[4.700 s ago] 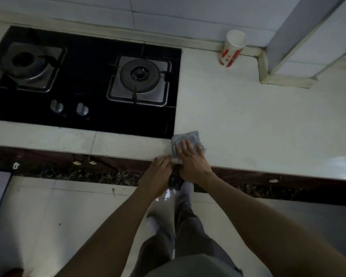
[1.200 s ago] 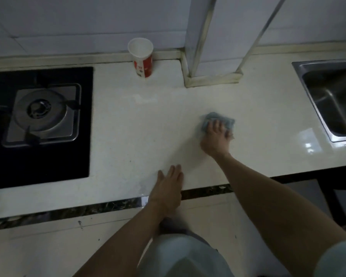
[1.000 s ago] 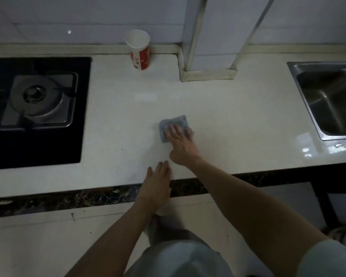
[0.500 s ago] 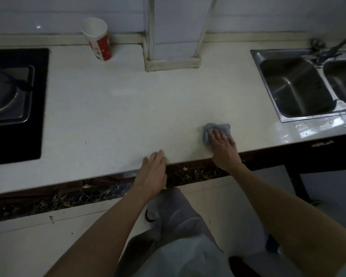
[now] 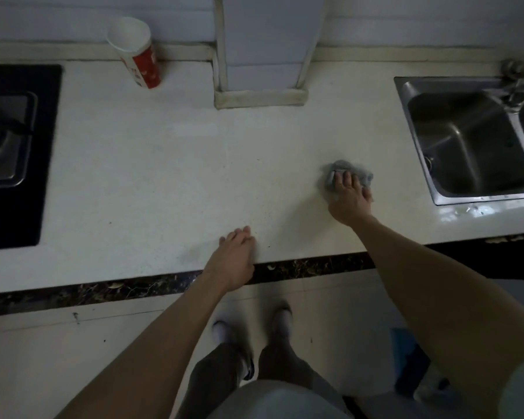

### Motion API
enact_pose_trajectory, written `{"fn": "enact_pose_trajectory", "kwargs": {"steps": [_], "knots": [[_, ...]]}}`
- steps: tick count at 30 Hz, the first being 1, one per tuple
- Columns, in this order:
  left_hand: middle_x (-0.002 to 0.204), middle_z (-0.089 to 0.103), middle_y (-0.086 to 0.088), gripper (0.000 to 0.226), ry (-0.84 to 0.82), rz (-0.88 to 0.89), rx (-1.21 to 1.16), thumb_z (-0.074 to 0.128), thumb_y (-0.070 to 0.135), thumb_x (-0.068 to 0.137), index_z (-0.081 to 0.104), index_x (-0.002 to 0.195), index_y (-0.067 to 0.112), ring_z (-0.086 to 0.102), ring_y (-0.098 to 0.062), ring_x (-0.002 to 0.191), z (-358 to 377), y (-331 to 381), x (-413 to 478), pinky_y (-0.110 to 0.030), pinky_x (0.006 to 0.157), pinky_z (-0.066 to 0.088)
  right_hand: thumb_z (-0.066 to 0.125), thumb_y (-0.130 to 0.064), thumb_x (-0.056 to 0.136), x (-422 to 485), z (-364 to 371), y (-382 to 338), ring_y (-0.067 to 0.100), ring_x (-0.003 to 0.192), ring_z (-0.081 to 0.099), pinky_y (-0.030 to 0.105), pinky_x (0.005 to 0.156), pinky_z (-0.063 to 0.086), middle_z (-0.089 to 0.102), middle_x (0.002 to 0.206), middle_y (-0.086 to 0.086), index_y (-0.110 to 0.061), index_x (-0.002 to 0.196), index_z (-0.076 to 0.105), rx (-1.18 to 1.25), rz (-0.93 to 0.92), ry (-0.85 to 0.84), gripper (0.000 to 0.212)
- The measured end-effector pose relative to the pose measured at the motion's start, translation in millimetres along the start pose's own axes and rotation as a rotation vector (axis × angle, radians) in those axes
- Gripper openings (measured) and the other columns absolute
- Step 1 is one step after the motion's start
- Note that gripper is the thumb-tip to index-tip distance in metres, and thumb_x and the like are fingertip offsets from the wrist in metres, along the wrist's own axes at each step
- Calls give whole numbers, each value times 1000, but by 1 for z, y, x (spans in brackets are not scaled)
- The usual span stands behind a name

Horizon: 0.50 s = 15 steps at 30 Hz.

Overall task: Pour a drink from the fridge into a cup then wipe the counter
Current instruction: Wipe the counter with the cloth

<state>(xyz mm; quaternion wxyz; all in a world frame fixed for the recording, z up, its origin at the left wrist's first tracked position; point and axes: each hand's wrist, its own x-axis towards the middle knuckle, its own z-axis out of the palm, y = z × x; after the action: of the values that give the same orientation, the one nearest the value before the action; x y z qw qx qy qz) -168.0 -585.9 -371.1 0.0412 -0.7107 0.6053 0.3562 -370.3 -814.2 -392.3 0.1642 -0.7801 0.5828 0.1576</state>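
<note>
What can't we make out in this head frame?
Cup: whether any drink is inside; head view, too dim.
Cloth: its near half, covered by the right hand.
Stove: cut off by the left edge.
Faucet: blurred, cut off by the right edge.

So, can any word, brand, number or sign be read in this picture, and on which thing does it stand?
On the cup: white marks on its red band, too blurred to read.
On the stove, the sink and the cloth: no text shows.
Nothing here can be quoted.
</note>
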Motion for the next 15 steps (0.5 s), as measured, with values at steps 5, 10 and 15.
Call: {"fn": "enact_pose_trajectory", "kwargs": {"steps": [5, 10, 15], "knots": [[163, 9, -12, 66, 0, -29, 85, 51, 19, 89, 29, 149, 5, 9, -32, 149, 8, 8, 3, -51, 120, 16, 52, -24, 85, 11, -7, -20, 23, 150, -4, 45, 120, 0, 0, 163, 7, -20, 155, 7, 7, -117, 14, 84], [160, 20, -11, 65, 40, -55, 22, 56, 18, 85, 38, 146, 5, 23, -33, 142, 6, 8, 5, -49, 117, 23, 50, -19, 84, -12, 8, -77, 21, 149, -13, 44, 119, -11, -8, 163, 4, -20, 156, 2, -35, -418, 0, 86], [156, 28, -12, 62, 100, -88, -36, 58, 15, 83, 44, 142, 3, 32, -32, 135, 4, 14, 4, -48, 114, 29, 48, -24, 85, -36, 21, -110, 22, 149, -13, 47, 120, -10, -9, 163, 4, -19, 156, 1, -111, -512, -40, 85]]}}
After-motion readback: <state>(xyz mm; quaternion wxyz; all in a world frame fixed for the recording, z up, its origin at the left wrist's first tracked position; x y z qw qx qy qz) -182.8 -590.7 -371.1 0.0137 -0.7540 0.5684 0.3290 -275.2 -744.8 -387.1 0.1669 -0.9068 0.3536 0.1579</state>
